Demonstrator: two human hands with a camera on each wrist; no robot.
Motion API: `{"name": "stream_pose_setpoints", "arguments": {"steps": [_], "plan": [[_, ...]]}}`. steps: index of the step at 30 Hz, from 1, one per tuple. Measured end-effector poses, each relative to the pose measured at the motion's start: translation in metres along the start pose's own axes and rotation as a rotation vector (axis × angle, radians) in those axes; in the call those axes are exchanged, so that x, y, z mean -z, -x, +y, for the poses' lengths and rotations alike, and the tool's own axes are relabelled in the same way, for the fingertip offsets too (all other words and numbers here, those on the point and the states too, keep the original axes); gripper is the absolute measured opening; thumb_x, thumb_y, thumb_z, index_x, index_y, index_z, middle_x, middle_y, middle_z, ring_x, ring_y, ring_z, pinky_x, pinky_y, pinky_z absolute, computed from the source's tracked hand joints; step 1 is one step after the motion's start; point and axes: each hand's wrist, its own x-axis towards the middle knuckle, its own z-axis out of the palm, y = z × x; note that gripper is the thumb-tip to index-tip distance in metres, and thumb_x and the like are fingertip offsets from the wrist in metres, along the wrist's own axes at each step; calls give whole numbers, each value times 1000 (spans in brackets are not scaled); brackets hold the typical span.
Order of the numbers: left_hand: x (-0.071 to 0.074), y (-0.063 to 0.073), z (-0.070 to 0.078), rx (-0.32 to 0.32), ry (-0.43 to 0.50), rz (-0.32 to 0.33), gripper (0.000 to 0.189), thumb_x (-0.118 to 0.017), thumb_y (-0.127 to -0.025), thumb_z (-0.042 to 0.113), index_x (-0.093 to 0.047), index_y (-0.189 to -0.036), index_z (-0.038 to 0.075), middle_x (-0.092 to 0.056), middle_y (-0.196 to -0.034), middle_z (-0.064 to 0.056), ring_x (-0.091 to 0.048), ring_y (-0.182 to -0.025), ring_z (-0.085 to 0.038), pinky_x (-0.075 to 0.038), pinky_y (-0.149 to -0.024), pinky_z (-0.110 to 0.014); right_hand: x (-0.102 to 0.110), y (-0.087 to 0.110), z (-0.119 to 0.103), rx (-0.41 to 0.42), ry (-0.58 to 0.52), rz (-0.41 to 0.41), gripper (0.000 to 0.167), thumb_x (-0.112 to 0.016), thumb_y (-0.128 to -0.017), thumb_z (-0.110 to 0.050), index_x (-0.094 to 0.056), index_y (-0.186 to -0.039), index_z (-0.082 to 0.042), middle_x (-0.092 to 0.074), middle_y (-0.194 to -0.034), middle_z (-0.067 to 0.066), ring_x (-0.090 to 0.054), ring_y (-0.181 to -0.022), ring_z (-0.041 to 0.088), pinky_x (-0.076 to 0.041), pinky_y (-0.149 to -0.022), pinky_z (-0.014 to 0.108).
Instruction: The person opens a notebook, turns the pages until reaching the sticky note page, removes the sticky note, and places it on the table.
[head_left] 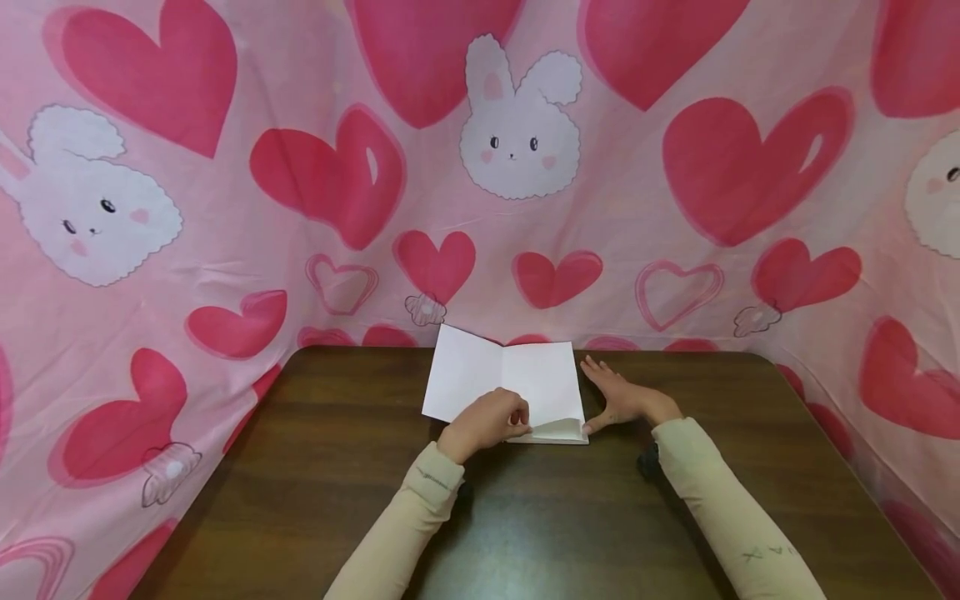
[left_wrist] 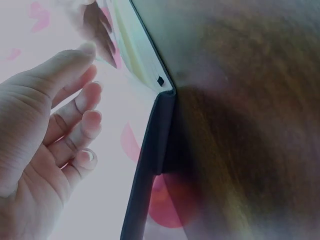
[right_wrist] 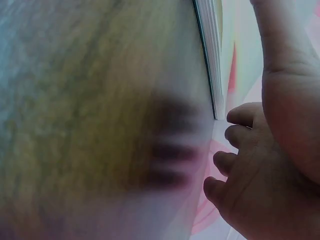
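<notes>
An open notebook (head_left: pixel 468 375) with blank white pages and a dark cover lies near the table's far edge. At its lower middle, my left hand (head_left: pixel 487 421) pinches the bottom edge of a right-side page (head_left: pixel 558 428) between thumb and curled fingers, and that page bows upward. The left wrist view shows the dark spine (left_wrist: pixel 162 125), a small black ribbon end (left_wrist: pixel 160 80) and my left thumb (left_wrist: pixel 60 70) near the page edge. Beside the notebook's right edge, my right hand (head_left: pixel 622 396) is spread, its thumb by the lower right corner. Its fingers (right_wrist: pixel 225 162) hold nothing.
The notebook rests on a dark brown wooden table (head_left: pixel 300 500). Behind and at both sides hangs a pink cloth (head_left: pixel 600 208) printed with red hearts and white rabbits.
</notes>
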Motion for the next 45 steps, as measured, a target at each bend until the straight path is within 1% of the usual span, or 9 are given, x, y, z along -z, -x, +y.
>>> {"name": "stream_pose_setpoints", "arguments": {"steps": [5,9,13,19,24,27,32,42,45], "plan": [[-2,4,4,-46,-118,78,12,-73,-93,17,-73,-82,13,-60,-70,7,-50,-67,-7,-45,-65,-21,-3,-2,-4,-1,-8,-2,129,-88,-77,-45,-4,-159,9,4,-166,32,6,-151,55,-3,-116,73],[-4,8,9,-89,-273,212,14,-73,-87,15,-69,-74,14,-61,-66,5,-54,-61,-9,-46,-61,-25,-6,-5,-10,15,-2,7,126,-87,-77,-45,-8,-159,7,1,-166,32,4,-150,57,-4,-116,74],[-1,11,17,-90,-392,336,19,-73,-84,15,-63,-67,15,-60,-63,4,-59,-60,-14,-47,-59,-30,-10,-10,-13,37,8,7,122,-87,-78,-43,-11,-159,7,-3,-166,32,1,-150,58,-6,-115,74],[18,15,31,-33,-478,420,18,-75,-85,16,-67,-69,13,-60,-62,1,-60,-60,-17,-46,-56,-30,-16,-16,-15,26,33,-9,120,-87,-79,-44,-12,-160,5,-4,-167,29,-1,-151,56,-6,-115,75],[36,17,39,-20,-555,492,16,-75,-85,17,-70,-71,10,-64,-65,-3,-63,-62,-20,-48,-57,-32,-19,-17,-12,10,48,-15,123,-87,-78,-44,-11,-161,3,-1,-168,28,0,-152,54,-5,-116,74],[44,18,40,-6,-597,509,17,-73,-86,17,-71,-71,10,-64,-66,-4,-63,-63,-21,-49,-58,-33,-19,-17,-12,13,50,-19,124,-87,-78,-45,-9,-161,3,0,-168,28,1,-152,54,-5,-115,74],[52,23,40,22,-607,476,17,-72,-87,16,-72,-71,9,-65,-66,-4,-62,-64,-21,-50,-60,-32,-19,-16,-13,18,44,-27,125,-87,-78,-45,-8,-161,3,1,-168,28,1,-152,54,-4,-115,75],[56,43,31,18,-683,467,19,-74,-85,16,-72,-68,10,-63,-63,-3,-59,-62,-20,-47,-59,-30,-19,-14,-16,10,24,-35,124,-88,-77,-42,-8,-161,3,2,-168,28,2,-152,54,-2,-116,74],[56,50,24,36,-657,482,21,-74,-85,15,-69,-65,10,-62,-62,-3,-59,-61,-21,-47,-58,-31,-19,-13,-16,19,23,-35,124,-87,-78,-42,-7,-161,4,3,-168,28,2,-152,55,-3,-115,75]]}}
